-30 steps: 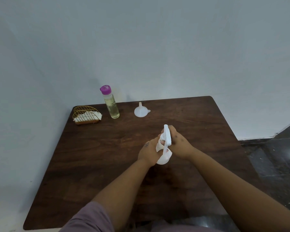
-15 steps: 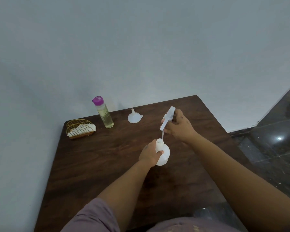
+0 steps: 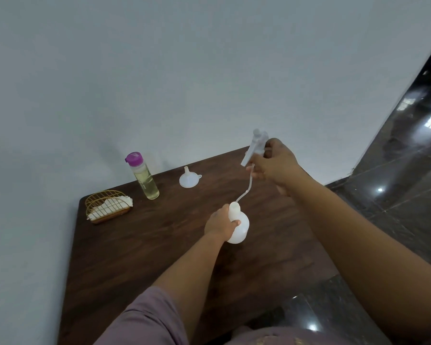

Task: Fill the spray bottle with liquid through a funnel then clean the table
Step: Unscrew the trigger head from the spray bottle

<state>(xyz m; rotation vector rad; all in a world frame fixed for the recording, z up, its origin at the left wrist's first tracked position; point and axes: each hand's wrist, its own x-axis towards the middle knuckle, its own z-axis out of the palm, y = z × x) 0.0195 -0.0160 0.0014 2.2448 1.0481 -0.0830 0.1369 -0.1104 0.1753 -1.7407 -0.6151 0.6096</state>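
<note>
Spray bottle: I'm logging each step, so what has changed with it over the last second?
The right hand has lifted the spray head up and away from the spray bottle, drawing its dip tube almost clear of the neck. A second ago both hands were together at the closed bottle. The left hand still holds the bottle on the table. Funnel and oil bottle stayed put.

left hand [image 3: 219, 224] grips the white bottle [image 3: 239, 226] on the table [image 3: 159, 245]; right hand [image 3: 275, 165] holds the sprayer head [image 3: 255, 146] raised above it.
</note>
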